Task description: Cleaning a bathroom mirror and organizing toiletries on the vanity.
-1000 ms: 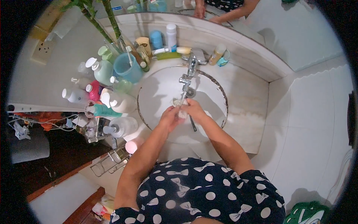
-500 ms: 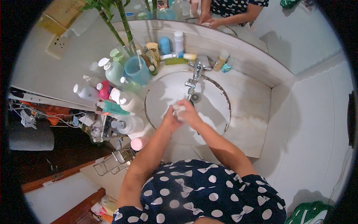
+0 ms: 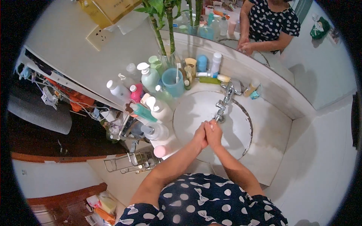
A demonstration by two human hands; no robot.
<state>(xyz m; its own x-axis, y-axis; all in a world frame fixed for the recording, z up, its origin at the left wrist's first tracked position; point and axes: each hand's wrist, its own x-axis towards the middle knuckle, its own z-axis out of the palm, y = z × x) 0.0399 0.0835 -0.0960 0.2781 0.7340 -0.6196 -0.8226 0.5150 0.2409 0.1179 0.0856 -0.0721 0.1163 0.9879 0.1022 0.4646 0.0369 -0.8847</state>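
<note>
Over the white sink basin (image 3: 190,113), my hands are pressed together, close below the end of the chrome tap (image 3: 228,94) with its jointed spout. My left hand (image 3: 201,135) lies against the side of my right hand (image 3: 214,131), and the fingers of both are drawn in. Whatever is between the palms, if anything, is hidden. No running water can be made out. The mirror (image 3: 260,45) also shows both hands joined.
Left of the basin crowd pump bottles (image 3: 150,77), a blue cup (image 3: 172,84) with a toothbrush, and a pink-lidded jar (image 3: 160,151). Bamboo stalks (image 3: 158,35) rise behind. A bar of soap (image 3: 223,78) lies beside the tap. A wire rack (image 3: 132,162) hangs below the counter's left edge.
My view has turned, so the scene sits farther right and lower. My hands have come closer to the spout's end and pressed together; the whitish stuff between them no longer shows.
</note>
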